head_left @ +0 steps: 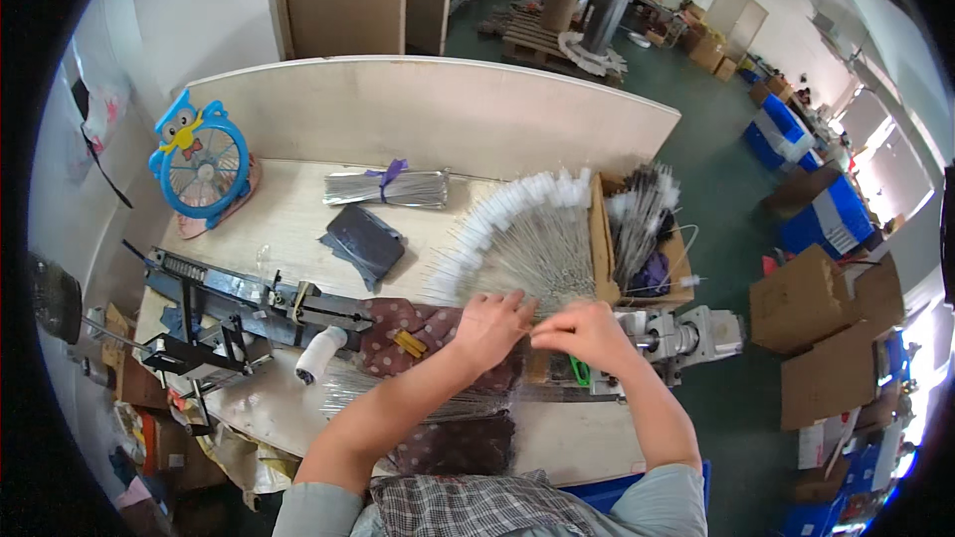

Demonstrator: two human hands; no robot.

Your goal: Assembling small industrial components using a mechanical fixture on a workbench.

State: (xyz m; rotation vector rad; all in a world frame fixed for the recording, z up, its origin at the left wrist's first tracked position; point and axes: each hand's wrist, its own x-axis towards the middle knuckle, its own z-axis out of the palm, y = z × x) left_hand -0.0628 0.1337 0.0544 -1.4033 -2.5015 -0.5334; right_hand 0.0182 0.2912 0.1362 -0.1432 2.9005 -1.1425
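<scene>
Side by side at the bench's middle, my left hand (494,329) and my right hand (589,336) nearly meet at the fingertips. Both are closed in a pinch; whatever sits between the fingers is too small to make out. Just beyond them spreads a fan of thin wire brushes (527,236) with white bristle ends, the wires converging toward my hands. Under my left wrist lies a brown dotted cloth (393,323) with yellow clips (409,343) on it. Beside my right hand are a green-handled item (580,371) and a metal clamp-like machine (686,336).
An open carton (601,239) of brushes stands right of the fan. Back left are a blue cartoon fan (204,167), a tied wire bundle (408,189) and dark cloths (365,244). A long metal fixture (239,290) and a white roll (320,354) lie left.
</scene>
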